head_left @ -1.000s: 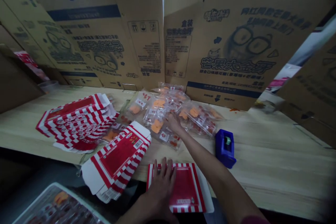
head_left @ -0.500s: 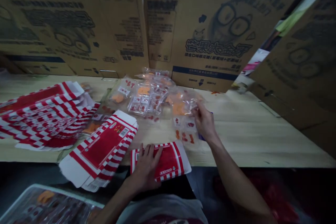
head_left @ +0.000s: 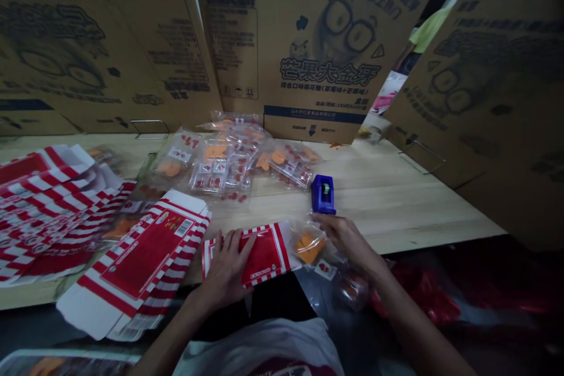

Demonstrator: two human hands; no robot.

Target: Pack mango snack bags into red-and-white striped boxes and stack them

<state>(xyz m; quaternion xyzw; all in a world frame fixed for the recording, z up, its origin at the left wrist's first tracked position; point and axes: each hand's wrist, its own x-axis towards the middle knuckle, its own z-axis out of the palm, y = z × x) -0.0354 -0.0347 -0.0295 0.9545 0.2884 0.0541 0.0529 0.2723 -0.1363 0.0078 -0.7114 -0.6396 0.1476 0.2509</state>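
My left hand is closed over a red-and-white striped carton at the table's front edge, its fingertips along the far side. My right hand pinches a clear plastic candy packet by its upper side. An orange piece and small printed sachets show inside the packet. It hangs past the table edge, with its left side against the carton's right end; whether any of it is inside I cannot tell. A blue tape dispenser stands just beyond my right fingertips.
Similar candy packets are heaped at the back middle. Flattened striped cartons lie to the left, beside a larger fanned stack. Tall printed cardboard boxes wall the back and right. A white-rimmed tub sits low at the left.
My right hand has drawn a packet from the heap toward me, down to the carton's right end. The blue tape dispenser is now uncovered. My left hand stays on the carton, and the view has shifted right.
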